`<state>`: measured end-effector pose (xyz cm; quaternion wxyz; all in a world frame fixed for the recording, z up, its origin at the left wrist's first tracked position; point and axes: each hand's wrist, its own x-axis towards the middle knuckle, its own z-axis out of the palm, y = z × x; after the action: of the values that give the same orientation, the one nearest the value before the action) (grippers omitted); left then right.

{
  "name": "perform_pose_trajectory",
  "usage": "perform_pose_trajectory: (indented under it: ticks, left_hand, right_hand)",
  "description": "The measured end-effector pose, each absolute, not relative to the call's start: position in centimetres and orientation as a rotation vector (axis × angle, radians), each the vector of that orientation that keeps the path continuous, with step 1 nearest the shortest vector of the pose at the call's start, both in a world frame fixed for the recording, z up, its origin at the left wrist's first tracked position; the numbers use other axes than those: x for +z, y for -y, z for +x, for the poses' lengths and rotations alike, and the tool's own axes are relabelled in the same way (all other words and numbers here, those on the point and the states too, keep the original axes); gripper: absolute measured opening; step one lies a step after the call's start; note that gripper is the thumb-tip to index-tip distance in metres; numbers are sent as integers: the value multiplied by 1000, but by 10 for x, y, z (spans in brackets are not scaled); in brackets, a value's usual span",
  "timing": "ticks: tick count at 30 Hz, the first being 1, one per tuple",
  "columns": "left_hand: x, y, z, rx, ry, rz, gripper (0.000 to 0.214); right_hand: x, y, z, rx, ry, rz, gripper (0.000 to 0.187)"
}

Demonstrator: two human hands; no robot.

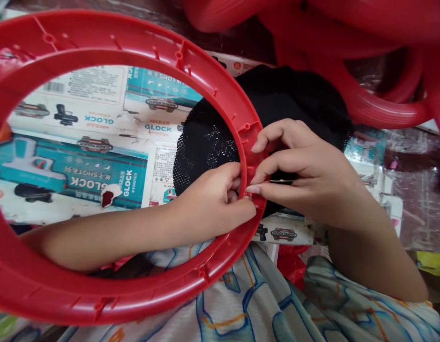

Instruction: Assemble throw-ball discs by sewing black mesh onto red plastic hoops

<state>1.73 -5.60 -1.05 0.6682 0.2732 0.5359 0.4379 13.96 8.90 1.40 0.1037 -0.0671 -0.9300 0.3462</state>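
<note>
A large red plastic ring [213, 88] with a ribbed, hollow channel faces up toward me. My left hand [220, 202] reaches through the ring's opening, its fingers curled round the right side of the rim and its thumb on the channel. At that same spot my right hand [301, 166] pinches a thin, wire-like piece [282, 181] between thumb and finger, close to the channel. The wire's far end is hidden by the fingers. Black mesh fabric [298, 95] lies behind the ring and my right hand.
Printed toy boxes [109, 175] in white and teal lie beneath the ring. More red curved plastic parts [384, 111] are piled at the upper right. A patterned garment [241, 294] covers my lap. Something yellow [432, 262] sits at the right edge.
</note>
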Motion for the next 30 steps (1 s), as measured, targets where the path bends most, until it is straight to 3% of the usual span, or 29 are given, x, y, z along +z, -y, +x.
perform_pose_trajectory:
  ticks: [11, 25, 30]
  left_hand:
    - [-9, 56, 15, 941, -1310, 712, 6]
    - [-6, 57, 15, 952, -1273, 680, 11]
    - [-4, 59, 13, 947, -1294, 731, 11]
  right_hand:
    - [14, -92, 139, 1057, 2773, -182, 7]
    - [16, -88, 141, 777, 2768, -28, 8]
    - [17, -87, 143, 840, 2763, -22, 10]
